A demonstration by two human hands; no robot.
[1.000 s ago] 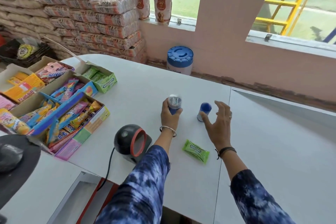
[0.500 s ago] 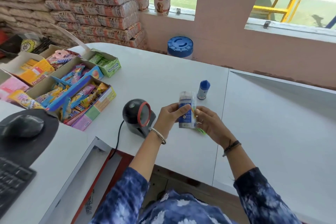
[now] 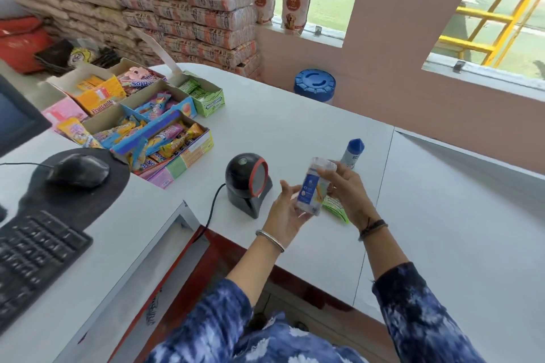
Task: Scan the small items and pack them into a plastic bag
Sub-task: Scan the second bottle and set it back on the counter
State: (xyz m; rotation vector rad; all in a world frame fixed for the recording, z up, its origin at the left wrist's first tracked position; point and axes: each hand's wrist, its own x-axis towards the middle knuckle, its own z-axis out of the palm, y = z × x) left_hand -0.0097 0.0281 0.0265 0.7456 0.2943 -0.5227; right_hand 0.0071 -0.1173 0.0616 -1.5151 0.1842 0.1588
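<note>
A small clear packet with a blue label (image 3: 313,186) is held upright between my two hands, just right of the black barcode scanner (image 3: 247,183) with its red-ringed window. My left hand (image 3: 284,212) cups the packet's lower end with fingers spread. My right hand (image 3: 348,191) pinches its top and right side. Behind my right hand stands a small bottle with a blue cap (image 3: 352,153) on the white counter (image 3: 295,127). A green gum packet (image 3: 334,206) lies flat on the counter, partly hidden under my right hand. No plastic bag is in view.
Open cardboard boxes of sweets (image 3: 141,121) and a green gum box (image 3: 206,94) stand left of the scanner. A mouse (image 3: 78,169), a keyboard (image 3: 32,256) and a monitor corner (image 3: 17,118) are at the left. A blue-lidded tub (image 3: 315,85) stands beyond the counter's far edge.
My left hand lifted the packet off the counter and brought it near the scanner; my right hand joined it and now holds the top. The packet tilted slightly toward the scanner.
</note>
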